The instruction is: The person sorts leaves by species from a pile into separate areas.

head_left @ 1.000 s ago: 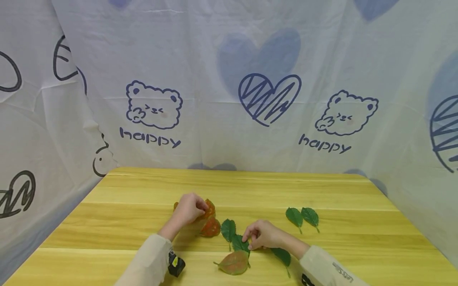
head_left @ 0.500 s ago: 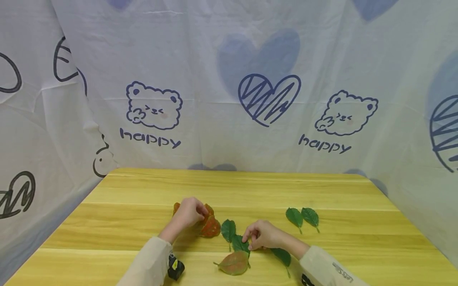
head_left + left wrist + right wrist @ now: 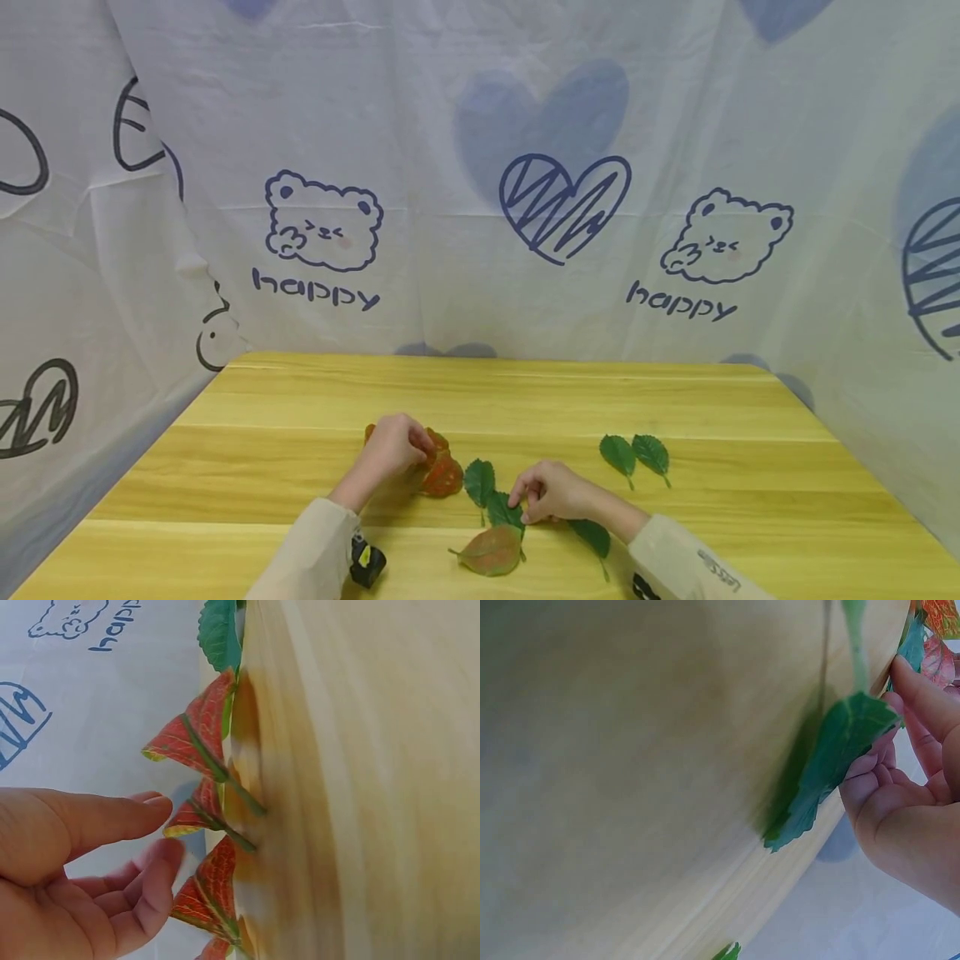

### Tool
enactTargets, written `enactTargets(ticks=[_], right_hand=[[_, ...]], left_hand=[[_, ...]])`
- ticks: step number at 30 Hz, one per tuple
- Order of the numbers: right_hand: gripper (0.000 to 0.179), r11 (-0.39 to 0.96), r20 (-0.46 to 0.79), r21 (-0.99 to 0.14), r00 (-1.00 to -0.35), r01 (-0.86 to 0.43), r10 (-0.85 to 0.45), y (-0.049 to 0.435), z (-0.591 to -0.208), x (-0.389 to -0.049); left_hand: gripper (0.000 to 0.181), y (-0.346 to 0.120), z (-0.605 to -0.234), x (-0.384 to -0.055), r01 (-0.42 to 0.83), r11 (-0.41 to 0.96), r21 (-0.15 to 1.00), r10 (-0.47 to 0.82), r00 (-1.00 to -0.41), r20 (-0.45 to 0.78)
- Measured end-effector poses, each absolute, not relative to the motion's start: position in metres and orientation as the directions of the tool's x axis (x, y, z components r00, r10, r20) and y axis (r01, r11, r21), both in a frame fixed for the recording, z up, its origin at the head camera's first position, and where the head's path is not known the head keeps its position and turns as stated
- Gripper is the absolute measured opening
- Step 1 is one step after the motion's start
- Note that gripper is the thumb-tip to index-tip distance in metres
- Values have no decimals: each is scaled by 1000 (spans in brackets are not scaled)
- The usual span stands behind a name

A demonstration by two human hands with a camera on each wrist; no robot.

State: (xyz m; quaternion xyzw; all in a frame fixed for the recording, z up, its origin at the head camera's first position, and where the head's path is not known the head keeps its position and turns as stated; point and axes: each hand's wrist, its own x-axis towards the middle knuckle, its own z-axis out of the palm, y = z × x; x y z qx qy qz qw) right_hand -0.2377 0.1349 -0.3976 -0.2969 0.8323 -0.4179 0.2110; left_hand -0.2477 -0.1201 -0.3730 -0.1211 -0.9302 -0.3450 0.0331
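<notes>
Red leaves lie beneath and around my left hand (image 3: 396, 442), whose thumb and finger pinch the edge of a red leaf (image 3: 199, 810) with a green stem. Beside it, to the right, sits another red leaf (image 3: 444, 477). A third red leaf (image 3: 210, 892) is mostly hidden by the hand in the head view. My right hand (image 3: 557, 490) rests with loosely bent fingers at the right edge of a green leaf (image 3: 504, 510); thumb and forefinger stand a little apart. Under that wrist lies another green leaf (image 3: 829, 769), partly covered in the head view.
A large reddish-brown leaf (image 3: 491, 552) lies near the front, overlapping the green one. One more green leaf (image 3: 478, 481) is at the centre. Two green leaves (image 3: 618, 454) lie further right. The wooden table (image 3: 300, 392) ends at a printed cloth backdrop (image 3: 450, 292).
My left hand has shifted slightly towards the front, and the red leaf at its fingertips has come nearer to the one below. The right hand has stayed put.
</notes>
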Motion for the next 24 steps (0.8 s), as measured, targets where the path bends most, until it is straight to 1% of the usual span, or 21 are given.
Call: enactTargets(ticks=[5,12,19,24], right_hand=[[13,476,-101,-818,-735,-322,-671,135,-397,-238],[14,475,-100,-820,-736,-320,-670,135,-397,-238],[14,472,-108,-826,-735,-308,-670,136,-397,-238],[14,465,-100,-826,-730,-318,-676,136,-398,-238]], left_hand=[[14,-118,-368,-245,246,745,620,187,-969,160],[5,-110,-362,-240,275,732,624,237,-961,146],[4,-107,-361,-238,287,718,634,271,-954,124],[6,-106,-366,-240,297,710,639,302,-948,106]])
